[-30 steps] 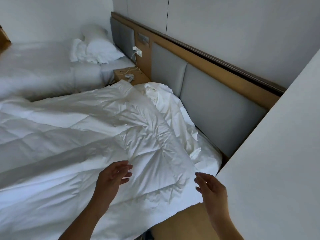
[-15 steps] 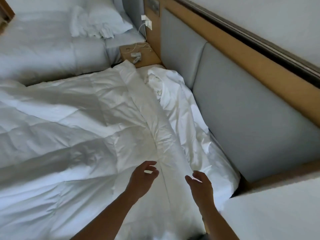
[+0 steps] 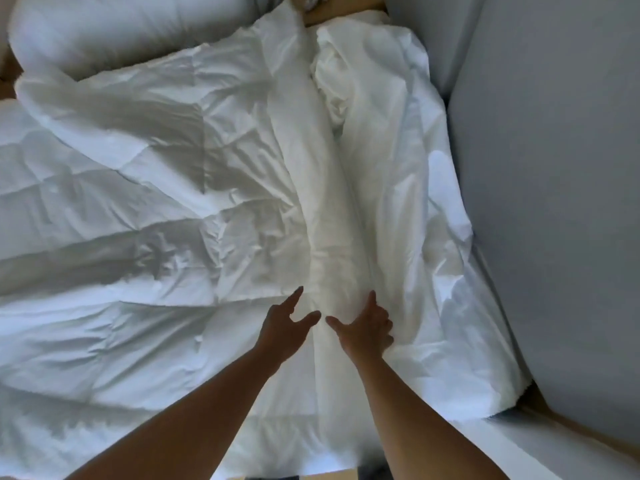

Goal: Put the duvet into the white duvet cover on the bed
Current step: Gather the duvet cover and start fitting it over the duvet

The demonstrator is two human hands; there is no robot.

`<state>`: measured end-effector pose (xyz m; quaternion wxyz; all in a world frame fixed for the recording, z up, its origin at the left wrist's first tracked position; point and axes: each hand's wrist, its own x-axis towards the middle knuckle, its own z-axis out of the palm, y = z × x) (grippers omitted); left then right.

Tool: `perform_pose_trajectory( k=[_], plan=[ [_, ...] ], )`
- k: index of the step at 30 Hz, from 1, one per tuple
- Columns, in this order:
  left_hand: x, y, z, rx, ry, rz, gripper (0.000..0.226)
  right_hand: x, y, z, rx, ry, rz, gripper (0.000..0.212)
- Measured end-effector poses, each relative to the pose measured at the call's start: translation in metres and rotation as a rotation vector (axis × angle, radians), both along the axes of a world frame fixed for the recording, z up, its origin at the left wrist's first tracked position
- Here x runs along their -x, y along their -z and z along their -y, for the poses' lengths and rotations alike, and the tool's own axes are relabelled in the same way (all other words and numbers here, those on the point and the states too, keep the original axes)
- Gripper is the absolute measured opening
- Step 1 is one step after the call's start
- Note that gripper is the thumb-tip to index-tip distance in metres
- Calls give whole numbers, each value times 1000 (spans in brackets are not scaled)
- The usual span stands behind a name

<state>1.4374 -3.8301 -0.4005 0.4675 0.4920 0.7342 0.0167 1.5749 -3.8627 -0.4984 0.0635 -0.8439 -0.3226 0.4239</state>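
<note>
A quilted white duvet [image 3: 145,209] lies spread over the bed, its folded edge running up the middle of the view. To its right the thinner, crumpled white duvet cover [image 3: 408,174] lies bunched along the headboard. My left hand [image 3: 284,327] reaches over the duvet's edge with fingers spread and holds nothing. My right hand [image 3: 367,327] is just beside it, fingers extended with the fingertips down on the fabric where the duvet edge meets the cover.
A grey padded headboard [image 3: 554,202] runs along the right side. A second bed with white bedding [image 3: 104,32] lies at the top left. A wooden nightstand [image 3: 332,15] peeks out at the top between the beds.
My view has tilted down and closer to the bed. Both hands have moved forward and together, from hovering near the bed's corner to the duvet's folded edge.
</note>
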Motion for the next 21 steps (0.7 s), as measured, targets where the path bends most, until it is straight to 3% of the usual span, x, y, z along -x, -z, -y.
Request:
perform_pose_trajectory(
  k=[2, 4, 7, 9, 11, 13, 14, 16, 19, 21],
  plan=[
    [-6, 19, -14, 10, 9, -1, 90, 6, 10, -9, -33, 3, 63, 117],
    [-10, 34, -27, 58, -34, 45, 105, 9, 16, -15, -43, 34, 26, 96],
    [-8, 44, -42, 112, -131, 132, 123, 19, 2, -20, -112, 135, -440, 54],
    [5, 42, -51, 95, -155, 131, 125, 44, -23, -20, -94, 87, -703, 27],
    [32, 36, -60, 31, -175, 61, 96, 80, -46, -18, -58, 85, -877, 15],
    [70, 19, -66, -57, -143, -53, 51, 118, -70, -19, -43, 157, -1017, 16],
    [91, 7, -67, -100, -125, -91, 40, 138, -82, -20, -58, 182, -1091, 17],
    [139, -21, -69, -230, -68, -178, 36, 184, -108, -26, -116, 188, -1192, 22],
    [220, -61, -73, -466, 58, -427, 42, 260, -144, -39, -104, 148, -1166, 28],
    [271, -82, -74, -516, 90, -583, 52, 305, -162, -48, -51, 160, -1174, 44]
  ],
)
